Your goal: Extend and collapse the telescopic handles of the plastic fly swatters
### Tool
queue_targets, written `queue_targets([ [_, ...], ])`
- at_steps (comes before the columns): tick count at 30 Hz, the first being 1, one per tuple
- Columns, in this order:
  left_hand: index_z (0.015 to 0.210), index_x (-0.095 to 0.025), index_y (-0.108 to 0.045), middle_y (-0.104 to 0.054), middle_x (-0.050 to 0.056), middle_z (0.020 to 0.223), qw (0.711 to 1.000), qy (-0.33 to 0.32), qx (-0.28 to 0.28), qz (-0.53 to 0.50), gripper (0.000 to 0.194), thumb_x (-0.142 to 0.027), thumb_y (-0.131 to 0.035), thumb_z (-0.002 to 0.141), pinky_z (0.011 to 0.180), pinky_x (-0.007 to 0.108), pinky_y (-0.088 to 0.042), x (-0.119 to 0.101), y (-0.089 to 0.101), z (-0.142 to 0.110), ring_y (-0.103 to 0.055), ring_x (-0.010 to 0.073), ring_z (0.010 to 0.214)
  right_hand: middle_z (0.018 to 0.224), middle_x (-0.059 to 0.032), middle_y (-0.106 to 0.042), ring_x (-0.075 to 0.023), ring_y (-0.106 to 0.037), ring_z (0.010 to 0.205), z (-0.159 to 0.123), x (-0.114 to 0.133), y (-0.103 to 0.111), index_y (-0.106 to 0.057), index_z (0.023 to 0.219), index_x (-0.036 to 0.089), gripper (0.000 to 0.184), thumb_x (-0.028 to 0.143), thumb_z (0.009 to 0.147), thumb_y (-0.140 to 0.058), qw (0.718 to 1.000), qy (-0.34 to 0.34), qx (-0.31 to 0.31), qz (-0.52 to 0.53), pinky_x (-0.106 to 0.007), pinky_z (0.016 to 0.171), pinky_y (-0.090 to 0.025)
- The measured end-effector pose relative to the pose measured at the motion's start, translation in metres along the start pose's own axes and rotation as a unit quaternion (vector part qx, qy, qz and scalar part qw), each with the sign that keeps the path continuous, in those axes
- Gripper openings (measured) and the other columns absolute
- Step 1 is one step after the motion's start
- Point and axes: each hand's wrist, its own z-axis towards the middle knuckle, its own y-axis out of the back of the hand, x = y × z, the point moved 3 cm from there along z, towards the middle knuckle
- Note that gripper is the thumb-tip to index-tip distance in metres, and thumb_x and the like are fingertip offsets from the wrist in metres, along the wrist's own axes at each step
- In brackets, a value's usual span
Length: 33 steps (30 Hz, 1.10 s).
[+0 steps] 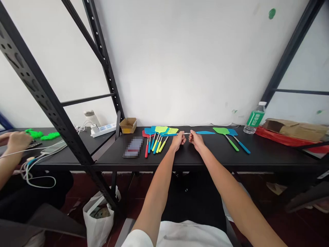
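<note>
Both my hands hold one blue fly swatter [205, 132] sideways above the black table [203, 154]. My left hand [178, 140] is closed around the thin metal shaft near the blue handle, which sticks out to the left. My right hand [196, 139] is closed on the shaft close to the flat blue head, which is seen nearly edge-on. A short piece of bare shaft shows between my hands. To their left lie several red, blue and yellow fly swatters [161, 129] in an overlapping row. On the right a green fly swatter [221, 131] overlaps another blue one [244, 147].
A phone-like blurred object [133, 147] and a small open cardboard box [128, 126] are at the left. A water bottle [255, 118] and a flattened carton [293, 129] stand right. Black metal posts [51, 92] frame the table. Another person's hand [19, 140] is far left.
</note>
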Motion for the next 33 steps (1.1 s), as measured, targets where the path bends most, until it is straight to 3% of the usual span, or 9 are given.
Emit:
queue_targets([
  [4, 0.052, -0.022, -0.035, -0.042, -0.002, 0.043, 0.999, -0.002, -0.027, -0.021, 0.044, -0.041, -0.048, 0.088, 0.043, 0.024, -0.025, 0.001, 0.004, 0.004, -0.035, 0.0073, 0.039, 0.049, 0.0033, -0.052, -0.0080, -0.048, 0.045, 0.014, 0.000, 0.003, -0.053, 0.055, 0.019, 0.043, 0.044, 0.071, -0.084, 0.999, 0.013, -0.010, 0.052, -0.021, 0.045, -0.045],
  [10, 0.057, -0.020, -0.046, -0.048, -0.002, 0.050, 0.999, -0.012, -0.009, -0.043, 0.037, -0.043, -0.054, 0.085, 0.044, 0.023, -0.028, -0.001, 0.008, 0.006, -0.038, 0.0071, 0.041, 0.052, 0.0027, -0.055, -0.0088, -0.051, 0.047, 0.018, -0.002, 0.009, -0.055, 0.059, 0.020, 0.042, 0.047, 0.072, -0.084, 0.995, 0.007, -0.018, 0.094, -0.022, 0.046, -0.046],
  [16, 0.065, -0.017, -0.058, -0.060, 0.001, 0.062, 0.997, -0.045, 0.045, -0.036, 0.032, -0.044, -0.063, 0.080, 0.046, 0.024, -0.030, -0.009, 0.003, -0.003, -0.044, 0.0074, 0.044, 0.050, 0.0009, -0.054, -0.0106, -0.051, 0.046, 0.013, 0.000, 0.008, -0.057, 0.060, 0.019, 0.052, 0.066, 0.076, -0.075, 0.995, -0.010, 0.063, 0.076, -0.024, 0.047, -0.045],
  [21, 0.070, -0.016, -0.061, -0.064, 0.001, 0.070, 0.995, -0.069, 0.073, -0.024, 0.029, -0.043, -0.070, 0.078, 0.048, 0.023, -0.032, -0.015, -0.001, -0.010, -0.046, 0.0070, 0.049, 0.039, 0.0009, -0.042, -0.0106, -0.040, 0.038, 0.011, 0.001, 0.004, -0.046, 0.048, 0.022, 0.068, 0.080, 0.083, -0.052, 0.991, -0.027, 0.133, -0.004, -0.027, 0.042, -0.035],
  [27, 0.088, -0.018, -0.065, -0.063, -0.001, 0.068, 0.994, -0.058, 0.091, -0.007, 0.024, -0.031, -0.074, 0.071, 0.049, 0.023, -0.029, -0.018, -0.005, -0.011, -0.048, 0.0077, 0.051, 0.037, 0.0007, -0.038, -0.0097, -0.036, 0.036, 0.008, 0.002, 0.004, -0.042, 0.041, 0.022, 0.070, 0.075, 0.086, -0.052, 0.985, 0.033, 0.155, -0.075, -0.027, 0.043, -0.032],
  [33, 0.090, -0.018, -0.065, -0.063, -0.001, 0.068, 0.994, -0.040, 0.102, -0.014, 0.023, -0.032, -0.072, 0.072, 0.052, 0.023, -0.031, -0.020, -0.005, -0.013, -0.049, 0.0082, 0.052, 0.034, 0.0019, -0.033, -0.0099, -0.032, 0.036, 0.010, 0.001, 0.005, -0.039, 0.039, 0.023, 0.068, 0.067, 0.090, -0.050, 0.989, 0.022, 0.142, -0.043, -0.027, 0.043, -0.030],
])
